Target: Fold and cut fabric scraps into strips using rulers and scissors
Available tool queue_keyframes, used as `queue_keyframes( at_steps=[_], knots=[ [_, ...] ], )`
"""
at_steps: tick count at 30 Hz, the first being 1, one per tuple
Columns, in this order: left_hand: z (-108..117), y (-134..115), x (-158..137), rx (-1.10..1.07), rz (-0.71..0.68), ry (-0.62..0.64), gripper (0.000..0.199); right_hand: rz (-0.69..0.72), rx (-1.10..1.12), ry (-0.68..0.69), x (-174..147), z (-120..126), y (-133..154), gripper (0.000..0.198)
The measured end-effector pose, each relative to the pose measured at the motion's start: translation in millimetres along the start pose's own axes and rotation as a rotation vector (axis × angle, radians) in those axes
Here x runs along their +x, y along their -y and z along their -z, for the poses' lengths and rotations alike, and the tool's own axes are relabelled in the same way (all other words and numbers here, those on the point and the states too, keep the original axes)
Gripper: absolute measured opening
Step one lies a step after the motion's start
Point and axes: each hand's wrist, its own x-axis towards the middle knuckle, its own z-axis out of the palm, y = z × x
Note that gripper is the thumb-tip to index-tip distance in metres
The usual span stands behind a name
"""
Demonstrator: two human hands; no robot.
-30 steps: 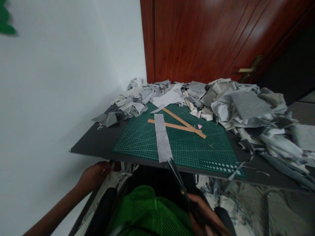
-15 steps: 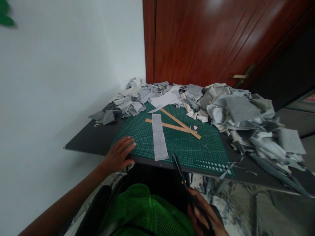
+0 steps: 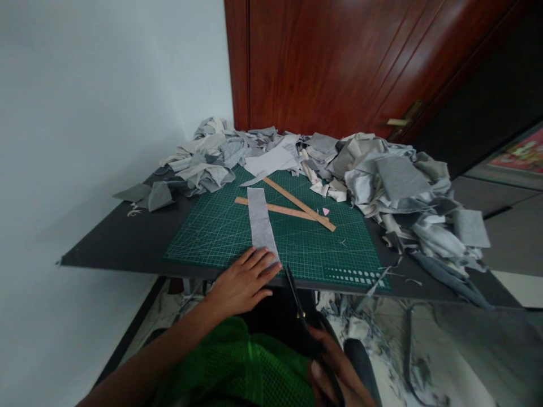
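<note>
A strip of light grey fabric (image 3: 260, 217) lies lengthwise on the green cutting mat (image 3: 207, 226). Over its near end rests my left hand (image 3: 246, 280), fingers stretched out flat and thumb apart. My right hand (image 3: 335, 367) grips black-handled scissors (image 3: 297, 299) at the mat's front edge. The blades look closed and point away from me, just right of the strip's near end. Under the strip passes one wooden ruler (image 3: 292, 211), crossed at its right end by a second wooden ruler (image 3: 297, 202). A small pink triangular piece (image 3: 326, 211) sits beside them.
Heaped fabric scraps (image 3: 212, 152) line the back of the dark table (image 3: 127, 243). A taller pile of grey cloth (image 3: 399, 181) stands on the right. Behind is a wooden door (image 3: 314, 68), with a white wall (image 3: 106, 102) on the left. More scraps (image 3: 360, 328) litter the floor.
My left hand has moved right, from bare mat onto the near end of the fabric strip. The scissors stay in my right hand. The view has shifted slightly.
</note>
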Motion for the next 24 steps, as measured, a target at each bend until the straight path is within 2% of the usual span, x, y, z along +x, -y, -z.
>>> queue_keyframes(
  at_steps=[7, 13, 18, 21, 24],
  knots=[
    [-10.5, -2.3, -1.2, -0.014, 0.034, -0.101, 0.058, 0.055, -0.044, 0.006, 5.6, -6.2, 5.8, 0.083],
    [-16.7, -1.7, -4.2, 0.023, 0.017, -0.106, 0.056, 0.063, -0.049, 0.026, 12.7, -6.6, -2.0, 0.088],
    [-22.6, -4.6, -4.8, 0.082, 0.025, -0.169, 0.057, 0.069, -0.087, 0.052, 18.8, -5.1, -11.9, 0.089],
    [-25.1, -8.0, -9.7, 0.110, 0.004, -0.280, 0.048, 0.068, -0.081, 0.034, 20.2, -7.0, -14.6, 0.093],
    [-26.0, -10.6, -17.7, 0.085, 0.004, -0.482, 0.036, 0.076, -0.078, -0.009, 17.7, -9.3, -14.1, 0.089]
  ],
)
